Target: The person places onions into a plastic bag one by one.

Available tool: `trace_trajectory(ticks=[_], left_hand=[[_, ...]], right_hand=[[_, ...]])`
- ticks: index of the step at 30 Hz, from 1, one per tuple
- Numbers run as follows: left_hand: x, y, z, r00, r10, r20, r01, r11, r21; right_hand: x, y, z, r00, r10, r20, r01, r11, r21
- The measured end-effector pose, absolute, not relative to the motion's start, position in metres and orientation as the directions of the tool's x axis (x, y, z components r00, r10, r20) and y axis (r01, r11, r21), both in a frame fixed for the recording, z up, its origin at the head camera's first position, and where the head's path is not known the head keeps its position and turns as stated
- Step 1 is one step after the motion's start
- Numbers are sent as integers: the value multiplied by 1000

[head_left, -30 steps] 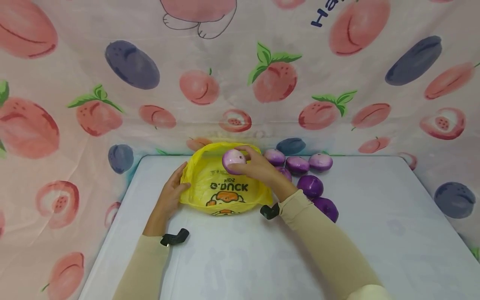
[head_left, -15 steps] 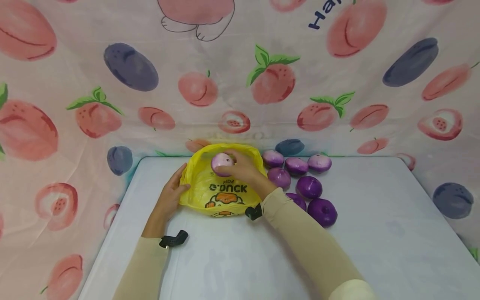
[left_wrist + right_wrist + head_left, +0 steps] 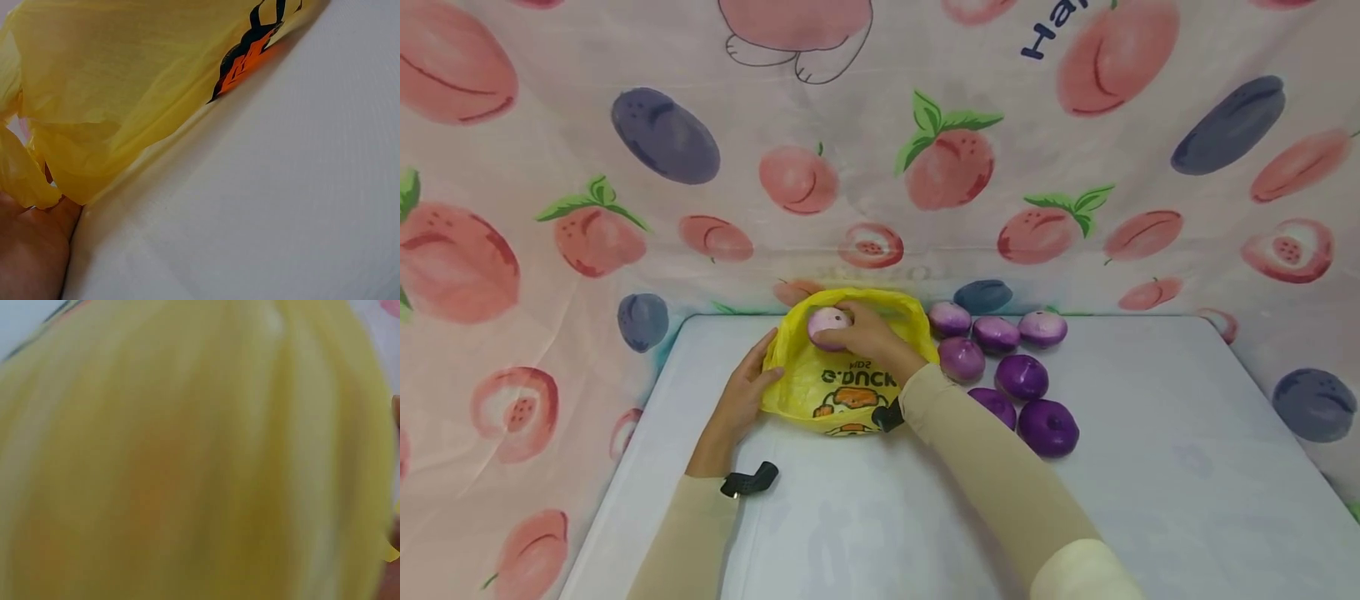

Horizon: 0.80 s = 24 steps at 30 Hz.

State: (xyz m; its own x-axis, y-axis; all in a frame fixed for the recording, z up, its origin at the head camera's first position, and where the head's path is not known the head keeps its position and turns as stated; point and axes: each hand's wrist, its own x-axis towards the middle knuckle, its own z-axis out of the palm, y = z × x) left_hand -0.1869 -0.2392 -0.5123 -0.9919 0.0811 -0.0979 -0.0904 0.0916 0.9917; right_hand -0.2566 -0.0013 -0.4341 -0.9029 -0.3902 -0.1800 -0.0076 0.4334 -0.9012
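Sleeves (image 3: 1000,492): beige, one on each forearm, reached in from the near edge; the right one crossed in front of a loose onion and hid part of it.
Black wrist pieces (image 3: 750,479): one sat at each cuff.
Tabletop (image 3: 1187,517): pale and flat, it ran under the forearms and back to the cloth.
Left hand (image 3: 741,396): pinched the bag's left edge, the thumb at the near side and the fingers farther back.
Yellow bag (image 3: 801,400): lay on the tabletop with its mouth wide open toward the person; black lettering and an orange-and-black cartoon showed inside, part of the lettering covered by the right arm. Its thin plastic filled most of the right wrist view, badly blurred.
Right hand (image 3: 872,337): reached into the bag's mouth, pinching one onion between thumb and fingers.
Held onion (image 3: 827,328): pale on top and purple below, within the bag's opening near its far left side; whether it touched the plastic could not be told.
Loose onions (image 3: 1022,377): seven, just right of the bag, two dark ones nearest, two behind those, and three paler-topped ones in a row at the back.
Cloth (image 3: 865,125): pale pink, printed with peaches and dark blue fruit, rose behind the tabletop.
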Motion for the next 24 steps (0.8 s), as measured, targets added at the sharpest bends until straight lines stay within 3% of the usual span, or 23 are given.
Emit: trace_trajectory(ticks=[4, 7, 15, 24], left_hand=[[-187, -240, -513, -993, 83, -82, -75, 78, 994], [-186, -240, -512, -993, 89, -76, -70, 68, 995], [-187, -239, -511, -992, 104, -72, -66, 60, 996], [-186, -240, -511, -993, 103, -65, -58, 64, 996]], right_hand=[[-260, -10, -434, -853, -522, -18, -141, 263, -954], [-265, -17, -440, -818, -573, 51, -169, 154, -973], [-266, -26, -452, -885, -462, -52, -94, 287, -953], [-272, -26, -464, -884, -465, -56, -94, 294, -951]])
